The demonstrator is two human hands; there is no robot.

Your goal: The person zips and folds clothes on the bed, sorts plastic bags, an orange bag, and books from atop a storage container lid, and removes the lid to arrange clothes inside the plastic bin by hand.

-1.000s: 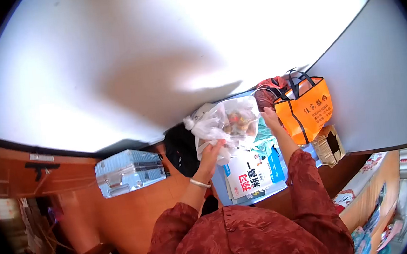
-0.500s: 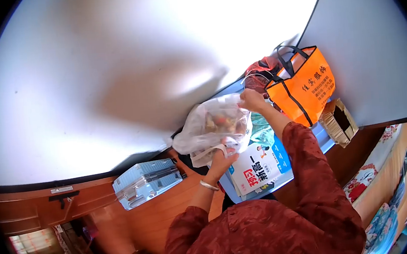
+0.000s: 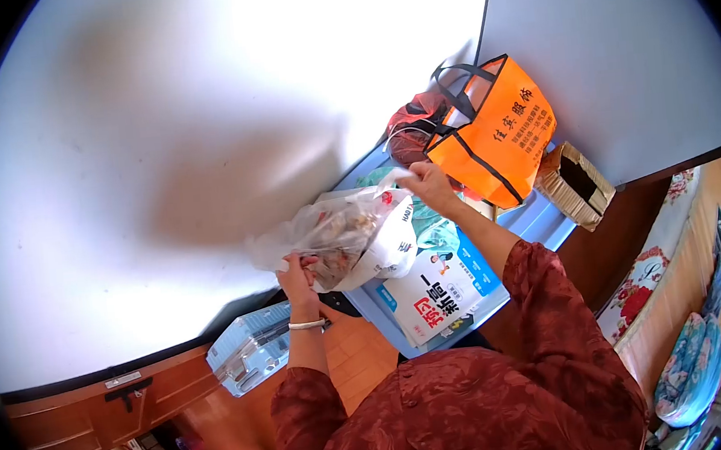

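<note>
A white, see-through plastic bag (image 3: 348, 235) with brownish things inside is stretched between my two hands, over the left end of a light blue surface (image 3: 387, 330). My left hand (image 3: 298, 277) is closed on the bag's left side. At its upper right edge my right hand (image 3: 428, 186) pinches the plastic. Just below the bag lies a white and blue printed booklet (image 3: 439, 295). Green plastic (image 3: 436, 229) shows between the bag and the booklet.
An orange bag (image 3: 498, 136) with black handles stands right of my right hand, beside a dark red bag (image 3: 412, 130). Farther right is an open cardboard box (image 3: 576, 186). A light blue case (image 3: 251, 350) stands on the floor at left. A pale wall rises behind.
The plastic bag has turned and moved left, and printed lettering now shows on it. My left hand has shifted from its bottom edge to its left side. The view has swung right.
</note>
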